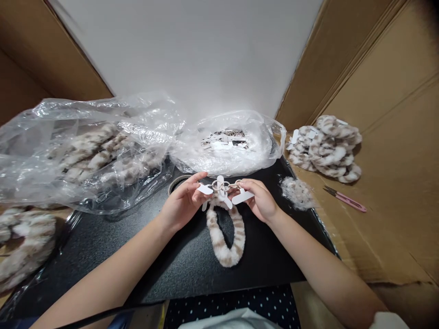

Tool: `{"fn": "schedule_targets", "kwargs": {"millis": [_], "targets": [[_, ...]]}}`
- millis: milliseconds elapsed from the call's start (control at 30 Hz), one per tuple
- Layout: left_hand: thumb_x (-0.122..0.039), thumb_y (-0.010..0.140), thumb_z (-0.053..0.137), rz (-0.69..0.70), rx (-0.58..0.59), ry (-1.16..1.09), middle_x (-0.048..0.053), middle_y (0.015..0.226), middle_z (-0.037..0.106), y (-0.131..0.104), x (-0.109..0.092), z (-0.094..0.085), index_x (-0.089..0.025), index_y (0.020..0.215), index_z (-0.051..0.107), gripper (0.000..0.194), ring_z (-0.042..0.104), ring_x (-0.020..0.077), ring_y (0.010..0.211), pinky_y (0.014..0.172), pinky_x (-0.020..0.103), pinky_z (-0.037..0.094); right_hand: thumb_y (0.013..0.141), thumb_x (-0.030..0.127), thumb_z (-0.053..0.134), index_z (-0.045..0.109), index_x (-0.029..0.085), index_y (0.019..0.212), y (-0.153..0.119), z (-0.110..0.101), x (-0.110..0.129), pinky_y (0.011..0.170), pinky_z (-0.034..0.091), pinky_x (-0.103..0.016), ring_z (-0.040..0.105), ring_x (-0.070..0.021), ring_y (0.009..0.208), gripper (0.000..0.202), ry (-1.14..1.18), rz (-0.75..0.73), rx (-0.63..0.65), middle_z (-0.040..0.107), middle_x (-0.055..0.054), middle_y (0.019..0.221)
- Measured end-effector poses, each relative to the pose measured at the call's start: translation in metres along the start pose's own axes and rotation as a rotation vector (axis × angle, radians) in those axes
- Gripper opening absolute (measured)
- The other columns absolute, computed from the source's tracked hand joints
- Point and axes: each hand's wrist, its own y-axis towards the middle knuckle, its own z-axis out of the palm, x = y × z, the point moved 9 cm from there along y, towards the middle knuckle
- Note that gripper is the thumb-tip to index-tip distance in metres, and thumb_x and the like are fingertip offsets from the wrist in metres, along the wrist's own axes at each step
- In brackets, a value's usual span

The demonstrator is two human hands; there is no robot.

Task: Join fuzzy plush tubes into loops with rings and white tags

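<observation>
My left hand (185, 198) pinches a flat white tab (205, 188) between thumb and fingers. My right hand (259, 199) is closed on another white tab (243, 196) with a metal ring beside its fingertips. Between the hands, metal rings (220, 185) and more white tabs cluster at the top of a plush wrist strap (226, 253). This strap is a fluffy loop with cream and brown stripes, its lower part lying on the black tabletop (164, 269). Fingers partly cover the rings, so how they link is unclear.
An open plastic bag (192, 155) holds many tabs and rings. Left of it, a larger clear bag (147, 119) contains plush straps. At right are a pile of straps (331, 151), a fluff clump (297, 193) and pink-handled snips (350, 202). A tape roll (173, 183) sits behind my left hand.
</observation>
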Motion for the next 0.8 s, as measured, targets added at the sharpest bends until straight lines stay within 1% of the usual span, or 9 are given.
{"fn": "schedule_targets", "kwargs": {"millis": [67, 100, 200, 333, 467, 567, 633, 733, 800], "targets": [[-0.013, 0.075, 0.059, -0.008, -0.016, -0.047, -0.006, 0.043, 0.05, 0.002, 0.002, -0.003, -0.017, 0.094, 0.069, 0.022, 0.065, 0.0138, 0.064, 0.079, 0.028, 0.054, 0.065, 0.031, 0.067, 0.066, 0.016, 0.061, -0.001, 0.003, -0.004, 0.059, 0.049, -0.027, 0.061, -0.0157, 0.062, 0.015, 0.042, 0.045, 0.017, 0.066, -0.002, 0.065], [-0.014, 0.076, 0.059, -0.007, -0.017, -0.063, -0.006, 0.045, 0.051, 0.003, 0.002, -0.004, -0.017, 0.096, 0.069, 0.022, 0.066, 0.0152, 0.069, 0.082, 0.03, 0.054, 0.064, 0.03, 0.067, 0.066, 0.016, 0.062, -0.001, 0.004, -0.005, 0.061, 0.05, -0.027, 0.063, -0.016, 0.062, 0.015, 0.062, 0.05, 0.028, 0.068, -0.003, 0.067], [-0.015, 0.08, 0.058, -0.022, -0.002, -0.094, -0.004, 0.049, 0.054, 0.004, 0.007, -0.005, -0.018, 0.099, 0.068, 0.022, 0.068, 0.0181, 0.08, 0.085, 0.034, 0.053, 0.066, 0.029, 0.065, 0.069, 0.015, 0.068, -0.001, 0.007, -0.008, 0.067, 0.054, -0.03, 0.068, -0.018, 0.066, 0.015, 0.106, 0.064, 0.07, 0.072, -0.005, 0.072], [-0.019, 0.083, 0.061, -0.062, 0.027, -0.113, -0.003, 0.055, 0.061, 0.002, 0.014, -0.002, -0.018, 0.104, 0.067, 0.023, 0.069, 0.0202, 0.088, 0.085, 0.035, 0.052, 0.066, 0.027, 0.065, 0.071, 0.014, 0.072, 0.0, 0.005, -0.01, 0.068, 0.054, -0.028, 0.069, -0.0174, 0.067, 0.016, 0.133, 0.075, 0.06, 0.073, -0.004, 0.073], [-0.029, 0.082, 0.069, -0.039, 0.051, -0.059, 0.002, 0.086, 0.072, 0.002, 0.017, 0.0, -0.019, 0.112, 0.062, 0.033, 0.068, 0.017, 0.088, 0.081, 0.03, 0.053, 0.067, 0.029, 0.063, 0.071, 0.014, 0.072, -0.001, 0.012, -0.012, 0.067, 0.055, -0.028, 0.069, -0.0164, 0.061, 0.018, 0.168, 0.096, 0.118, 0.074, -0.005, 0.071], [-0.019, 0.074, 0.077, 0.027, 0.035, 0.056, 0.003, 0.101, 0.071, 0.002, 0.015, -0.001, -0.022, 0.118, 0.057, 0.049, 0.068, 0.0154, 0.088, 0.079, 0.027, 0.053, 0.069, 0.03, 0.062, 0.07, 0.013, 0.071, -0.003, 0.016, -0.013, 0.07, 0.054, -0.028, 0.069, -0.0169, 0.064, 0.019, 0.168, 0.106, 0.155, 0.074, -0.007, 0.073], [-0.014, 0.071, 0.079, 0.056, 0.031, 0.11, 0.002, 0.102, 0.07, 0.002, 0.014, -0.001, -0.023, 0.12, 0.055, 0.056, 0.069, 0.016, 0.089, 0.08, 0.028, 0.053, 0.069, 0.03, 0.061, 0.071, 0.013, 0.072, -0.003, 0.018, -0.013, 0.073, 0.054, -0.03, 0.07, -0.0177, 0.066, 0.02, 0.149, 0.103, 0.178, 0.074, -0.007, 0.074], [-0.019, 0.071, 0.081, 0.074, 0.047, 0.173, 0.003, 0.097, 0.069, 0.001, 0.015, 0.0, -0.021, 0.116, 0.056, 0.052, 0.069, 0.0169, 0.086, 0.077, 0.028, 0.054, 0.07, 0.029, 0.06, 0.073, 0.013, 0.074, -0.005, 0.022, -0.012, 0.08, 0.054, -0.032, 0.07, -0.0185, 0.07, 0.02, 0.12, 0.09, 0.217, 0.074, -0.007, 0.075], [-0.02, 0.069, 0.082, 0.095, 0.059, 0.214, 0.002, 0.092, 0.069, 0.001, 0.014, 0.0, -0.02, 0.111, 0.059, 0.048, 0.067, 0.015, 0.083, 0.076, 0.025, 0.053, 0.072, 0.03, 0.06, 0.073, 0.013, 0.074, -0.007, 0.027, -0.01, 0.084, 0.053, -0.035, 0.07, -0.0199, 0.074, 0.021, 0.102, 0.075, 0.264, 0.074, -0.008, 0.077]]}}
